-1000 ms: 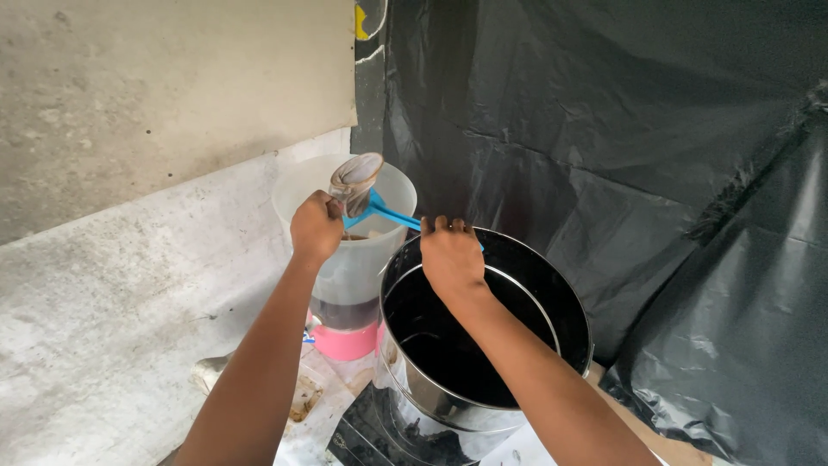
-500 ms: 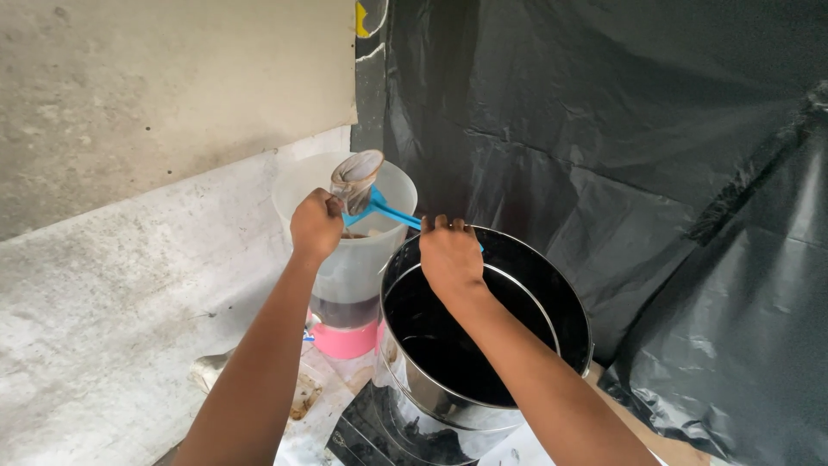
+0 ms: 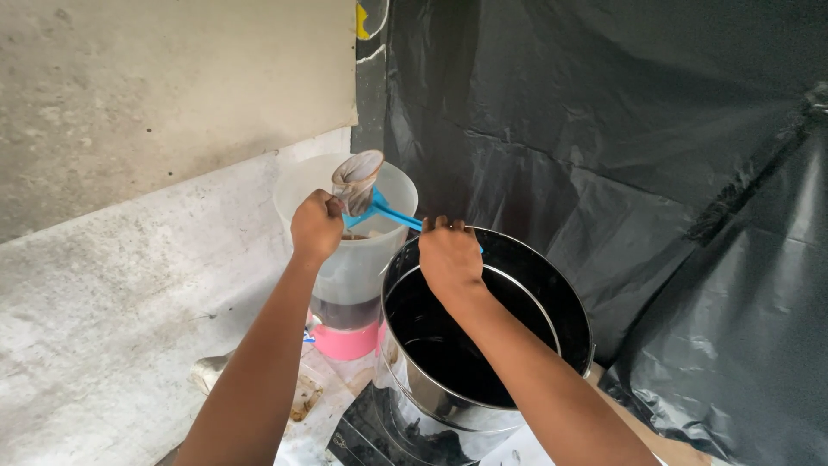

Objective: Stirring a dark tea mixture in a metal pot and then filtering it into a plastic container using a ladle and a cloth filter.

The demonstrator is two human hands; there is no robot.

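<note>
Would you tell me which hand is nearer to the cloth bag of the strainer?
Left. The left hand grips the cloth bag above the translucent jug; the right hand holds the blue handle further back, over the metal pot.

A small yellow patch point(image 3: 362, 21), perhaps a sticker or a bit of tape, sits at the top edge where the grey wall point(image 3: 172, 78) meets the black sheet point(image 3: 604, 112); its kind cannot be told. Under the metal pot point(image 3: 431, 401) lies a dark flat slab point(image 3: 358, 436) with pale lines and a small pale marking at its near corner, possibly a label.
</note>
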